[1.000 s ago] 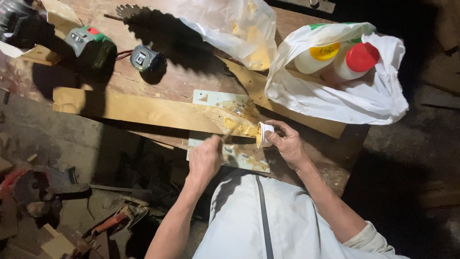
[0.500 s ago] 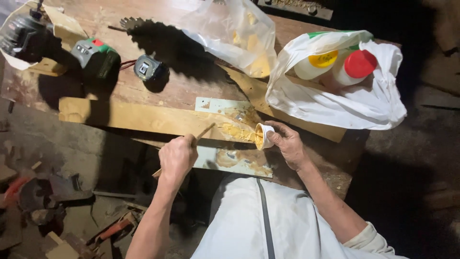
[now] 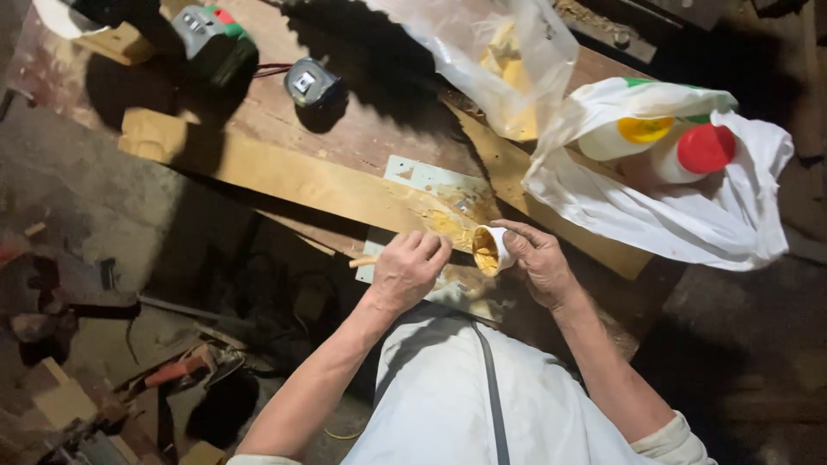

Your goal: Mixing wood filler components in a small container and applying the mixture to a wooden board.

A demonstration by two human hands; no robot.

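Gripping a small cup (image 3: 493,250) of yellow paste, the right hand (image 3: 538,263) tilts it beside a smeared plank (image 3: 284,176). The left hand (image 3: 407,269) has its fingers clamped on a thin stick (image 3: 362,262). Behind, a white bag (image 3: 689,207) holds a red-capped bottle (image 3: 693,155) and a yellow-capped bottle (image 3: 624,138).

Pale grey-white top w/ dark centre strip, sleeves rolled past elbows, forearms + hands bare

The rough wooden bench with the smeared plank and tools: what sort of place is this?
Probably a small home woodworking shop. A worn wooden workbench holds a long pale wooden plank smeared with yellow paste, a green and black power tool lies on it, and wood offcuts and tools litter the floor.
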